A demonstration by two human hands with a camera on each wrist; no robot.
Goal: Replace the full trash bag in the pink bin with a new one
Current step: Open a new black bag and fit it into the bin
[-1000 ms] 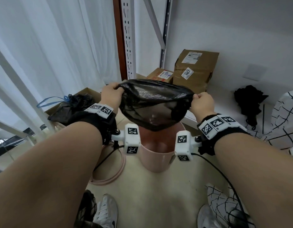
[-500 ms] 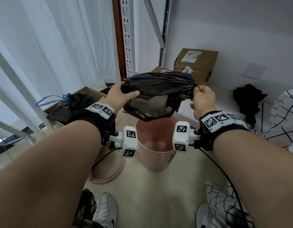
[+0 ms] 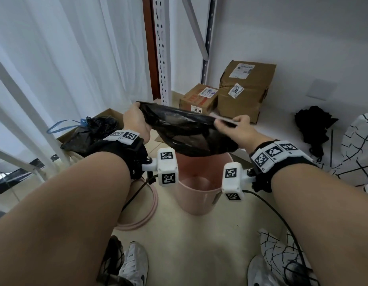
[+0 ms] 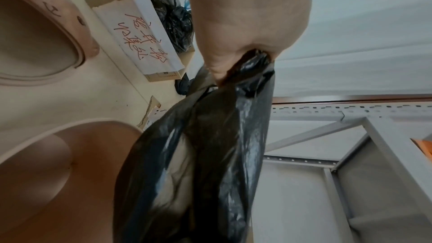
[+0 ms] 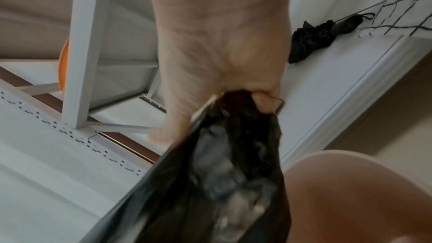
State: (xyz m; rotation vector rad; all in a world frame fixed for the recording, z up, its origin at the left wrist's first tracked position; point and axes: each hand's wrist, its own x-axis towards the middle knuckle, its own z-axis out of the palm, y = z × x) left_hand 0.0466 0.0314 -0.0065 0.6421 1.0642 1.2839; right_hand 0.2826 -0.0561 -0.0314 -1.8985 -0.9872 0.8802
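Note:
A thin new black bag (image 3: pixel 189 131) hangs stretched between both hands above the pink bin (image 3: pixel 196 195), which stands on the floor with no liner in it. My left hand (image 3: pixel 135 118) grips the bag's left edge (image 4: pixel 243 69) in a fist. My right hand (image 3: pixel 238 125) pinches the right edge (image 5: pixel 238 103). The bag's bottom sags to just over the bin's far rim. The full black bag (image 3: pixel 90 133), tied with a blue drawstring, lies in a cardboard box at the left.
The bin's pink ring lid (image 3: pixel 143 215) lies on the floor left of the bin. Brown parcels (image 3: pixel 245 87) stand by the metal shelf post (image 3: pixel 162 48). A black umbrella (image 3: pixel 313 126) lies on the white ledge at right. My shoes (image 3: pixel 135 263) stand just below the bin.
Both hands have dropped lower and moved apart, stretching the bag's mouth flat and wide. The bag's bottom now hangs closer to the bin's far rim.

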